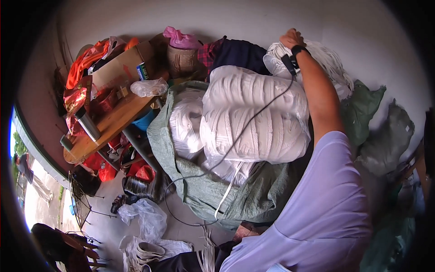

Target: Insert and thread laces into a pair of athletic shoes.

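My right hand (292,39) reaches far out to the back wall, at the top of a bundle of white cords (326,59). Its fingers are curled closed, and whatever they grip is hidden. A black band (299,49) circles the wrist; beside it hangs a small black device (288,63) with a dark cable (235,140) trailing toward me. Just this side of the hand lie clear plastic packs of coiled white strap-like material (256,131). They rest in and over a large green woven sack (195,190) with its mouth spread wide. My left hand is out of sight.
A wooden bench (108,129) at the left bears a cardboard box (120,68) and a metal flask (87,124). Behind stands a woven basket (181,59). Plastic bags (147,217) lie on the floor; green sacks (362,109) lean at the right. Outside, a person (27,170) is visible.
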The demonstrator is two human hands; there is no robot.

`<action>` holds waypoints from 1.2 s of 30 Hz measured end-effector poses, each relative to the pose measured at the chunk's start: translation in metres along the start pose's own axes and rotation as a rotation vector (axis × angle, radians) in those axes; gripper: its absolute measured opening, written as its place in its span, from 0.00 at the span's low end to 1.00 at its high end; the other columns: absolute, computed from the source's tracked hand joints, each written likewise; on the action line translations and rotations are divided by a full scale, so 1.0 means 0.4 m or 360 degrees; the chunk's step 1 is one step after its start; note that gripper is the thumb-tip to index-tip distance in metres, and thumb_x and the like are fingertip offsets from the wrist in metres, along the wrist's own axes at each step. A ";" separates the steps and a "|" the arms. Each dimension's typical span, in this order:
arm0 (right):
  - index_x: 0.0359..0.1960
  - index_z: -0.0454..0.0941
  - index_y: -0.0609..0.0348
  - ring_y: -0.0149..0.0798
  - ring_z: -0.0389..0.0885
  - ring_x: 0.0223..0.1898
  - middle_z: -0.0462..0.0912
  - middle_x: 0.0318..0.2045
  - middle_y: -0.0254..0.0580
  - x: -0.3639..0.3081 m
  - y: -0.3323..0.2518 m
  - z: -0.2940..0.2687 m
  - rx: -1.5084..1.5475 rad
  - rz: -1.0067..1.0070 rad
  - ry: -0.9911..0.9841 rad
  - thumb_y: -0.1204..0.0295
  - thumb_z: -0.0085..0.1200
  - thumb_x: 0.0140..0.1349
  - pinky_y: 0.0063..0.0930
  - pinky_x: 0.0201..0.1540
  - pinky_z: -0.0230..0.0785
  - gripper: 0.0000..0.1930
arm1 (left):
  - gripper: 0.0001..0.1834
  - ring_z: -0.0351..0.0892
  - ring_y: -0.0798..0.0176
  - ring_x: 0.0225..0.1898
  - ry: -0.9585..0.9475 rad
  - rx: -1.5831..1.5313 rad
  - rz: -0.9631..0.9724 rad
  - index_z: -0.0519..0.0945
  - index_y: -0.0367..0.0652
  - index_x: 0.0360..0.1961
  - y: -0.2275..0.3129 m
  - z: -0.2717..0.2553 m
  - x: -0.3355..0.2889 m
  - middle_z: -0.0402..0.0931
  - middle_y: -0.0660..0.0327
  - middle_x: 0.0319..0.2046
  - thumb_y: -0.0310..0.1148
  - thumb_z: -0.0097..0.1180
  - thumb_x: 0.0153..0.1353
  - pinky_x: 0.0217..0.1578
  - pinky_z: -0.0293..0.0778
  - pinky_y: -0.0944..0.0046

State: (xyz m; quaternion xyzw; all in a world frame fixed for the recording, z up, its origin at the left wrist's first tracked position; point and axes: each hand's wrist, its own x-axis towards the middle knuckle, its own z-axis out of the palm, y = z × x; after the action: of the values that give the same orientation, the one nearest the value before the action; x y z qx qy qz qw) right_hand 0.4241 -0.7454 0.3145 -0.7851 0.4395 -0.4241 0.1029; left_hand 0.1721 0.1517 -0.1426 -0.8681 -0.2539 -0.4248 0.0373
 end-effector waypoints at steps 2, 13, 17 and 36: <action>0.67 0.68 0.55 0.57 0.65 0.73 0.68 0.70 0.50 0.033 0.123 0.017 -0.0293 -0.0027 0.0003 0.58 0.58 0.61 0.59 0.73 0.58 0.33 | 0.16 0.80 0.49 0.32 -0.0030 -0.0010 0.0036 0.87 0.40 0.32 0.061 0.011 0.015 0.86 0.53 0.29 0.44 0.67 0.62 0.45 0.70 0.49; 0.72 0.64 0.44 0.48 0.65 0.73 0.71 0.70 0.41 0.087 0.317 0.101 -0.0914 -0.0398 -0.0025 0.55 0.67 0.58 0.63 0.70 0.55 0.40 | 0.15 0.80 0.49 0.34 -0.0112 0.0091 0.0098 0.86 0.40 0.33 0.183 0.013 0.051 0.85 0.53 0.30 0.43 0.65 0.64 0.46 0.70 0.50; 0.59 0.78 0.46 0.50 0.75 0.67 0.81 0.62 0.47 0.092 0.294 0.119 -0.1096 -0.0403 -0.0282 0.60 0.55 0.64 0.59 0.67 0.58 0.21 | 0.15 0.80 0.49 0.34 -0.0122 0.0110 0.0067 0.86 0.40 0.34 0.163 0.010 0.048 0.85 0.53 0.30 0.42 0.64 0.64 0.47 0.70 0.50; 0.26 0.87 0.56 0.52 0.83 0.46 0.88 0.34 0.46 0.188 -0.548 -0.225 0.0390 -0.1784 0.1419 0.69 0.65 0.45 0.42 0.53 0.72 0.07 | 0.13 0.80 0.49 0.38 -0.0147 0.0165 -0.0066 0.85 0.40 0.36 0.006 0.004 0.016 0.85 0.54 0.32 0.40 0.59 0.68 0.49 0.70 0.50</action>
State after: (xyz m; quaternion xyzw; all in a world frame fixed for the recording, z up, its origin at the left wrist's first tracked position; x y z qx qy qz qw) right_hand 0.5071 -0.6551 0.5307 -0.6277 -0.0793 -0.7389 -0.2316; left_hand 0.1775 0.1526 -0.1385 -0.8782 -0.2950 -0.3713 0.0616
